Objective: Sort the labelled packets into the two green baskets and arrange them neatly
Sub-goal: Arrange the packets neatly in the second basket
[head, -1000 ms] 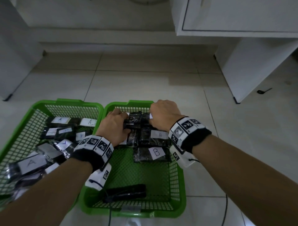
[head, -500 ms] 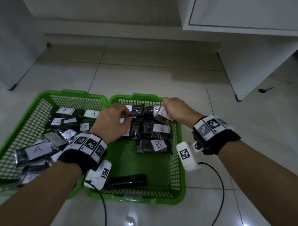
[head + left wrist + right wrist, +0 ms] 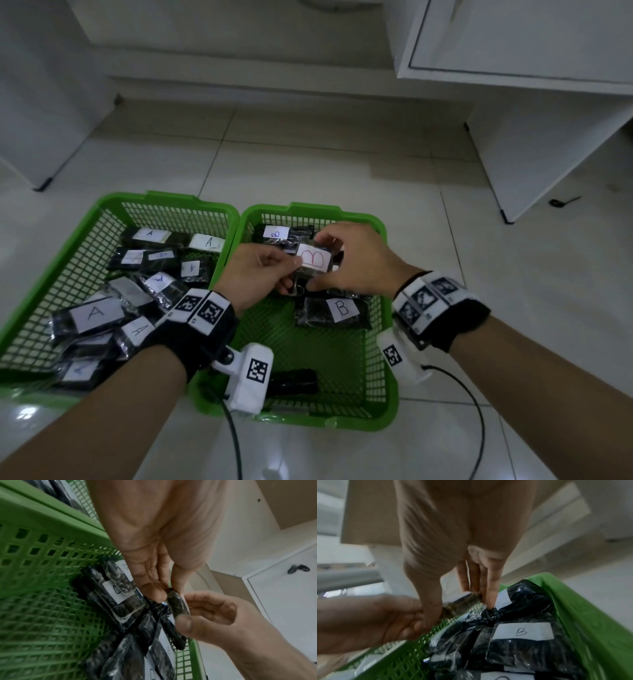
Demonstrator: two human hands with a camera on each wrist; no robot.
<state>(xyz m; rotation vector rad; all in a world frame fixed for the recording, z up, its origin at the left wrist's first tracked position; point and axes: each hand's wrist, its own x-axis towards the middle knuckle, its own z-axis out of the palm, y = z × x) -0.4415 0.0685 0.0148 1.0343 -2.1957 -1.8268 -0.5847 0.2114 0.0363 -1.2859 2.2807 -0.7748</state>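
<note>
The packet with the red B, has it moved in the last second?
Yes. Both hands now hold the red-B packet lifted above the stacked packets, nearer the right basket's far rim than before.

Both our forearms reach forward, wrists banded, the hands meeting close together. Our left hand pinches between thumb and fingertips, palm turned inward. Our right hand arches over from the other side, thumb low and fingers curled in a pinch.

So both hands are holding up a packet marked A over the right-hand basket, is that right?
Not quite: the packet held by the left hand and the right hand over the right-hand basket is marked B, in red. The head view shows its label.
</note>
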